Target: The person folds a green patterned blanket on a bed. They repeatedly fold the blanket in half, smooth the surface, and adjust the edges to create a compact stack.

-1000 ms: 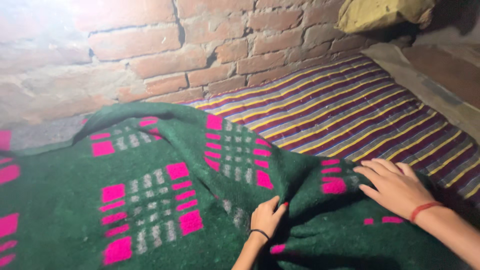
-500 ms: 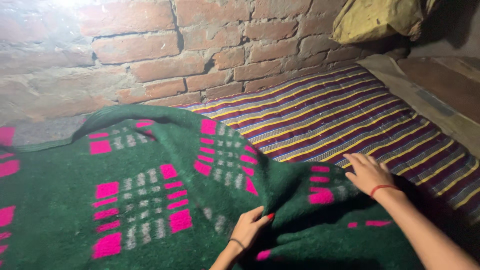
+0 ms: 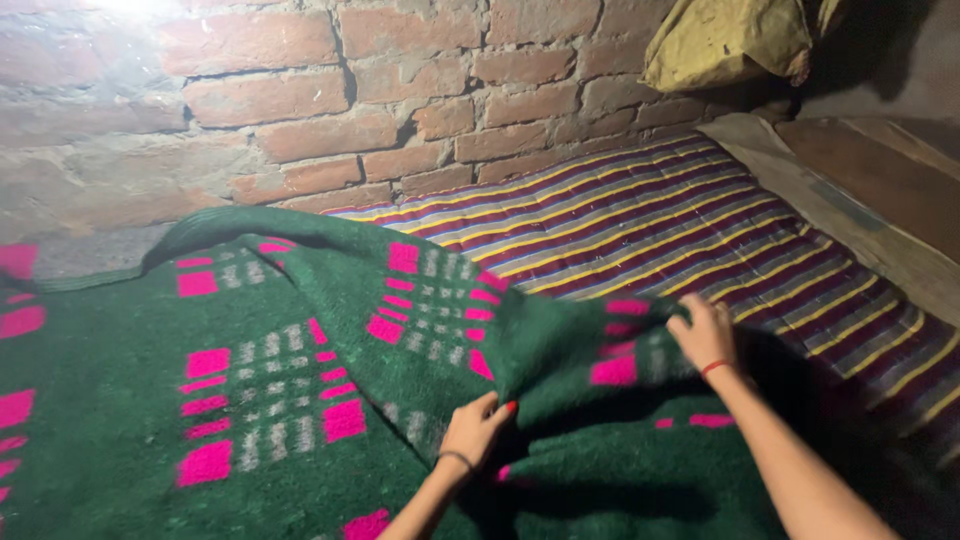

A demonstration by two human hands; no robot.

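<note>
We have both hands on a thick dark green blanket [image 3: 130, 400] patterned with bright pink and grey blocks, which lies spread and rumpled over the near and left part of a bed. Our left hand [image 3: 478, 428], with red-painted nails and a thin dark band at the wrist, pinches a raised fold of the blanket near the middle of the view; its grip is closed on the cloth, thumb against the fingers, and the fold stands up in a ridge from there. Our right hand [image 3: 703, 334], with a red thread around the wrist, sits further right at the blanket's edge, fingers curled over the cloth just beside a pink block, so its grip also has hold of the blanket. Between the two hands the blanket sags into a dark hollow. Under and beyond the blanket lies a striped mattress [image 3: 640, 220] in maroon, yellow, grey and purple bands, bare on the far right side. A rough brick wall [image 3: 300, 110] runs along the far edge of the bed, lit brightly at upper left. In the upper right corner a yellowish cloth bundle [image 3: 725, 40] rests against the wall, and a brown wooden board [image 3: 880, 170] lies beside the mattress on the right.
</note>
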